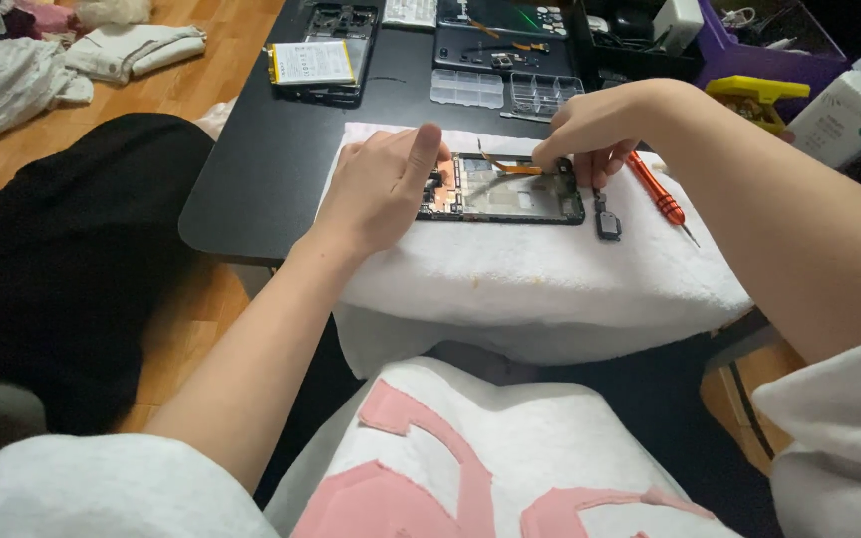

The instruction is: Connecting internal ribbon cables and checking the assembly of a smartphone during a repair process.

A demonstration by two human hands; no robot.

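Note:
An opened phone frame (510, 194) with bare internals lies on a white towel (540, 274) draped over the black table's near edge. My left hand (383, 187) rests on the frame's left end and steadies it, thumb raised. My right hand (590, 130) pinches at the frame's upper right corner, where a thin orange ribbon cable (510, 167) runs along the top edge. A small dark part (608, 221) sits on the towel just right of the frame. Beside it lies an orange-handled screwdriver (658, 194).
Farther back on the black table (261, 169) are a phone battery on a back cover (316, 62), clear parts trays (505, 90), a black bin and a purple box (764, 55). A yellow tool (749, 95) lies at right. Clothes lie on the wooden floor at left.

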